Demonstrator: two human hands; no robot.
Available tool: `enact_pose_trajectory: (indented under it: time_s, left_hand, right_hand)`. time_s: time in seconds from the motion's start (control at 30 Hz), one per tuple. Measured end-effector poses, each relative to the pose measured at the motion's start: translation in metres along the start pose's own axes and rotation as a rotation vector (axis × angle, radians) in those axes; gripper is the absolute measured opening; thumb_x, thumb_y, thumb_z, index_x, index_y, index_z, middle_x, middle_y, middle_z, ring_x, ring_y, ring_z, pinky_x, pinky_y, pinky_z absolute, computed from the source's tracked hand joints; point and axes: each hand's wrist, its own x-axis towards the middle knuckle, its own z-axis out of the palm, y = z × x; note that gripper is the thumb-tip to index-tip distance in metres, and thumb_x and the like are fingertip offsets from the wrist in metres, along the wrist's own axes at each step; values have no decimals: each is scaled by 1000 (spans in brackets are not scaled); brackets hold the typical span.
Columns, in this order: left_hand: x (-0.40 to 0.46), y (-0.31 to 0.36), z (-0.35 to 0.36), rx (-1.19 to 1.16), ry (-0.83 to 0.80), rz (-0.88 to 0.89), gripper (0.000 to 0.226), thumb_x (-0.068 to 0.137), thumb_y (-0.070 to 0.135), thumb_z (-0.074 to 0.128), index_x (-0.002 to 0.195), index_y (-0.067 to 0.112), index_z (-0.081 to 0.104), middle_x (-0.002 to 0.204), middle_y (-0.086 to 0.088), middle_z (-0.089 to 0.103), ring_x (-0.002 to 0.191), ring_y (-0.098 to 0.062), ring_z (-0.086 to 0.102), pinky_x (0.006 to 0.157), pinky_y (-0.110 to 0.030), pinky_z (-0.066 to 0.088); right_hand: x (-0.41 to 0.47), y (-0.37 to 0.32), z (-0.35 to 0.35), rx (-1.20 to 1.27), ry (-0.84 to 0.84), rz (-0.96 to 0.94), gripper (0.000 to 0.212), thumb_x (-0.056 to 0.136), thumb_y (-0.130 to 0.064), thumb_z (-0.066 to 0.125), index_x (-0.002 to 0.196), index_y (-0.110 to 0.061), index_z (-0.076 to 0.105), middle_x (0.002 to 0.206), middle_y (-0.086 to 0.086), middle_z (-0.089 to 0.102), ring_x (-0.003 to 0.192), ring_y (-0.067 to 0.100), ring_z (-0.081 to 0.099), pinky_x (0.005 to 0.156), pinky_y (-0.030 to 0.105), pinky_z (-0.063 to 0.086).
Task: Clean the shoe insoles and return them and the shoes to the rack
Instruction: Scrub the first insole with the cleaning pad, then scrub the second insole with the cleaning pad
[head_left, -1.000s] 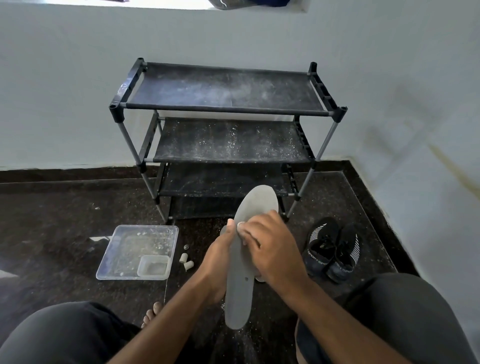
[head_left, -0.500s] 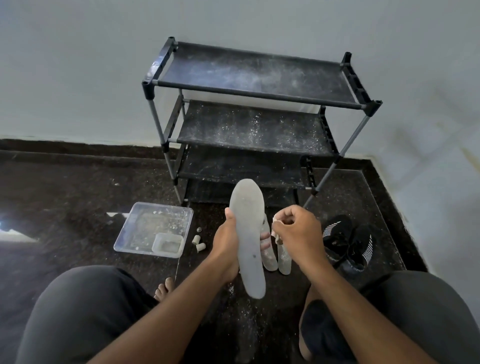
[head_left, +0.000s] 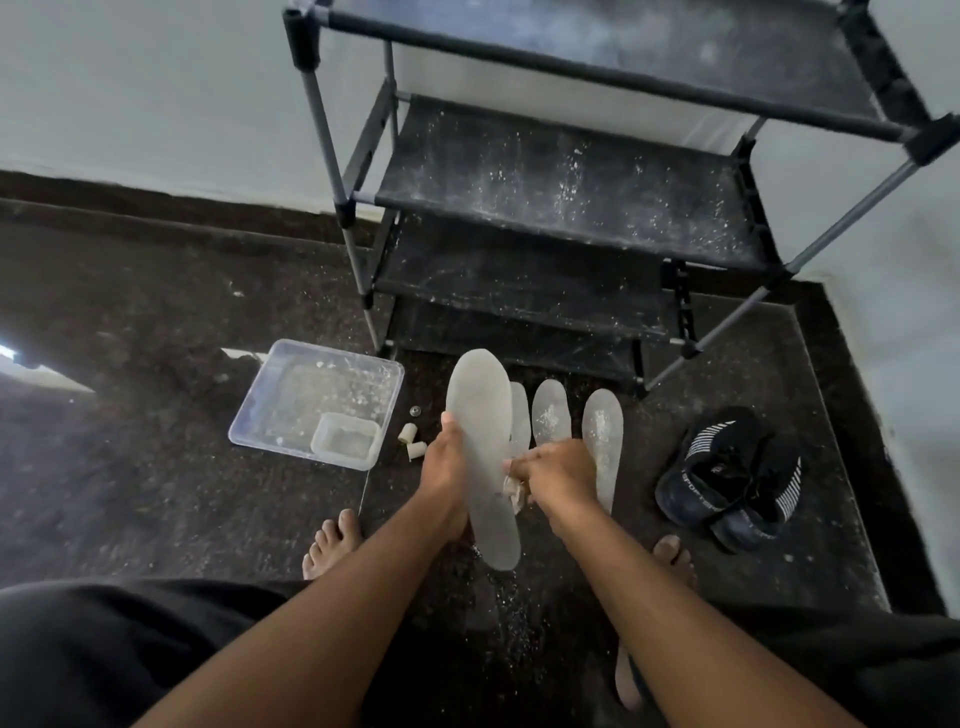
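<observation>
My left hand (head_left: 447, 475) grips a grey insole (head_left: 480, 415) by its left edge and holds it upright in front of me. My right hand (head_left: 558, 475) pinches a small crumpled wipe (head_left: 514, 491) against the insole's right edge. Three more insoles lie on the floor behind it, one (head_left: 520, 415) mostly hidden, one (head_left: 550, 418) and another (head_left: 602, 441) speckled with white dust. A pair of black shoes (head_left: 727, 478) sits on the floor to the right. The dusty black shoe rack (head_left: 561, 171) stands against the wall with nothing on its shelves.
A clear plastic tray (head_left: 317, 400) with a smaller tub in it lies on the floor at left. Two small pale plugs (head_left: 410, 439) lie beside it. My bare feet (head_left: 332, 540) rest on the dark floor, which is scattered with white crumbs. Another insole end (head_left: 626, 680) shows near my right leg.
The view has tipped down and closer. My right hand has come back from beside the insole to its right edge with the wipe. The left hand keeps its grip.
</observation>
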Motion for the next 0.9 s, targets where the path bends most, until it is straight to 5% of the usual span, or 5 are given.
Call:
enact_pose_trajectory:
  time_s: [0.3, 0.43, 0.6, 0.73, 0.9]
  left_hand:
    - [108, -8, 6, 162, 130, 70, 45, 112, 45, 30, 107, 10, 59, 95, -6, 62, 93, -25, 61, 96, -44, 50]
    - [149, -25, 0, 323, 122, 71, 34, 111, 13, 41, 139, 5, 58, 118, -12, 68, 102, -21, 61, 86, -29, 45]
    - [179, -39, -4, 388, 120, 19, 37, 106, 9, 42, 139, 9, 58, 116, -8, 68, 105, -28, 64, 92, -40, 51]
    - [191, -46, 2, 465, 61, 15, 31, 107, 15, 46, 136, 7, 54, 106, -6, 64, 93, -22, 60, 73, -35, 46]
    - [192, -55, 6, 480, 0, 54, 48, 109, 9, 45, 156, 7, 39, 154, -12, 49, 141, -27, 48, 94, -13, 35]
  right_hand:
    - [96, 12, 63, 116, -76, 173, 6, 75, 8, 69, 70, 7, 72, 63, 22, 68, 41, 20, 54, 42, 26, 43]
    - [140, 27, 92, 9, -25, 255, 6, 73, -2, 73, 67, -2, 74, 61, 14, 72, 48, 23, 65, 52, 35, 57]
    - [174, 40, 118, -89, -29, 308, 11, 78, -1, 73, 88, 1, 75, 87, 18, 75, 60, 24, 67, 32, 14, 35]
    - [190, 53, 131, -193, 29, 292, 18, 85, -7, 67, 100, -2, 75, 100, 15, 75, 92, 30, 72, 62, 29, 54]
    - [199, 64, 143, -168, 61, 255, 22, 83, -5, 70, 105, -2, 74, 108, 17, 73, 101, 31, 70, 85, 37, 59]
